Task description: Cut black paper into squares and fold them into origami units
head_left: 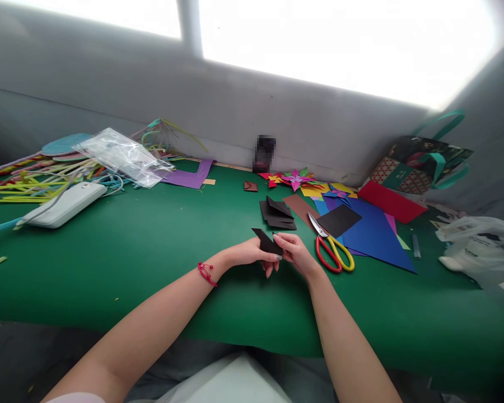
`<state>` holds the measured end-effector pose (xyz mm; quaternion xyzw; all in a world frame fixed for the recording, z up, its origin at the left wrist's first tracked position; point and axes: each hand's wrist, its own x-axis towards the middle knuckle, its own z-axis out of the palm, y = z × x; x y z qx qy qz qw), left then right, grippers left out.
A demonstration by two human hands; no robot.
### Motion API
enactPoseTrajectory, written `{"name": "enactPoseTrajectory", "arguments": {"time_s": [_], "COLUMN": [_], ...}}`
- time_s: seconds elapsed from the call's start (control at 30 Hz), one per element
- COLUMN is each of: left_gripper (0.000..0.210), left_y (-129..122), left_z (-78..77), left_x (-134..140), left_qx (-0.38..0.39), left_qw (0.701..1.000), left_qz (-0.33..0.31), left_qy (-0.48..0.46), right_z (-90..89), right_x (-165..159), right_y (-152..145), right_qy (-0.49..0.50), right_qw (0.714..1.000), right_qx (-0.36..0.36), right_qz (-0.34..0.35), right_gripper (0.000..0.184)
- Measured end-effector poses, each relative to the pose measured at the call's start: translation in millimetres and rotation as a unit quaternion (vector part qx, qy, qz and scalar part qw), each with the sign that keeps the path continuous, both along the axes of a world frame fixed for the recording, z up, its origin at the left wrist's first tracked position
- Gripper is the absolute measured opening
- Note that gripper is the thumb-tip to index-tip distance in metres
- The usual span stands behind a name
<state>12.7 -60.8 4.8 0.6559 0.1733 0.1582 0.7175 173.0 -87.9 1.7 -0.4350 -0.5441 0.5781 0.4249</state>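
Between my two hands is a folded piece of black paper (267, 242), with one pointed flap sticking up to the left. My left hand (252, 253) grips its lower left side, thumb across the front. At its right edge, my right hand (293, 249) pinches the paper between thumb and fingers. Just beyond my hands lie several folded black paper pieces (277, 214) in a loose pile. To the right rest scissors (331, 246) with one red and one yellow handle, blades partly over a black paper sheet (339, 219) and a brown paper sheet (299, 208).
Paper flowers (296, 179) and a blue sheet (378, 235) lie at the back right, near a gift bag (403, 168) and a plastic bag (479, 252). A white power strip (67, 204), pipe cleaners (21, 187) and a clear packet (121, 154) occupy the left.
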Motion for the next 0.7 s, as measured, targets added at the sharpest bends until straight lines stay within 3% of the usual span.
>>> {"name": "enactPoseTrajectory", "arguments": {"time_s": [0.13,0.7], "left_gripper": [0.024,0.025], "left_y": [0.7,-0.1], "left_z": [0.1,-0.9], "left_x": [0.5,0.0], "left_qx": [-0.005,0.000], "left_qw": [1.000,1.000], "left_qz": [0.006,-0.011], "left_qy": [-0.014,0.002], "right_z": [-1.8,4.7], "right_x": [-2.4,1.2], "right_y": [-0.1,-4.5], "right_qy": [0.011,-0.036], "right_qw": [1.000,0.998], "right_qx": [0.008,0.042], "right_qz": [-0.023,-0.007], "right_gripper": [0.037,0.041]}}
